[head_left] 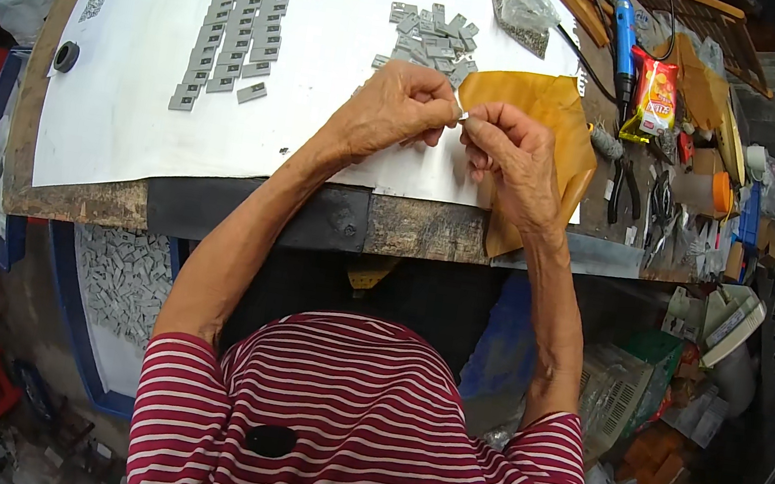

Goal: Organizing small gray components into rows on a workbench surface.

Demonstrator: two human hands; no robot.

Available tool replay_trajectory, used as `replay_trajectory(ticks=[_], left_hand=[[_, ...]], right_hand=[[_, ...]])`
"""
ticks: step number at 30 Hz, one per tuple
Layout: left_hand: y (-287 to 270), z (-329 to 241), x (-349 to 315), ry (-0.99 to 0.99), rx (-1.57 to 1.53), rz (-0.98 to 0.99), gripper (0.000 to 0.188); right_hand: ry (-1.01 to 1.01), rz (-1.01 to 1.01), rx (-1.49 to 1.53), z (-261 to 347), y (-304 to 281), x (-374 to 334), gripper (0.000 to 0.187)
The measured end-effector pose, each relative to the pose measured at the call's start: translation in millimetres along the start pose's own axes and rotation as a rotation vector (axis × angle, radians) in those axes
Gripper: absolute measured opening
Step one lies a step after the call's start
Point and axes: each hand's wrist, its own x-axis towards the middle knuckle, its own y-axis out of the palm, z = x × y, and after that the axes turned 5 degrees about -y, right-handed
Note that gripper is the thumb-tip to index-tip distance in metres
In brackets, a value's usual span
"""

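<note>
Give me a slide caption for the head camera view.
Left hand and right hand meet at a small light piece near a loose pile of grey parts.

L fingers & R fingers pinch tiny pc nr gray block pile on wht sheet.

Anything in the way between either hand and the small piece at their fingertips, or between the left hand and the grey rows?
Nothing visible: the left hand and right hand meet at the small piece. Toward the grey rows lies white paper, with one loose tile near their lower end.
</note>
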Motion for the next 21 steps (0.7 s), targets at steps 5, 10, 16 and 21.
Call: replay_trajectory(ticks=[5, 10, 16, 21], left_hand=[[1.3, 0.6, -0.5, 0.060, 0.059, -0.005, 0.015], [0.0, -0.7, -1.2, -0.012, 0.022, 0.021, 0.016], [-2.9, -1.8, -1.0, -0.082, -0.083, 0.058, 0.016], [-3.5, 3.0, 1.1, -0.087, -0.193, 0.117, 0.016]], right_hand=[[-0.032, -0.003, -0.013, -2.7, -1.4, 0.1, 0.013], [-0.063, -0.026, -0.082, -0.7, 3.1, -2.4, 0.011], [-0.261, -0.142, -0.302, -5.2, 7.9, -4.8, 0.006], [-0.677, -0.072, -0.687, -12.5, 3.9, 0.5, 0.014]])
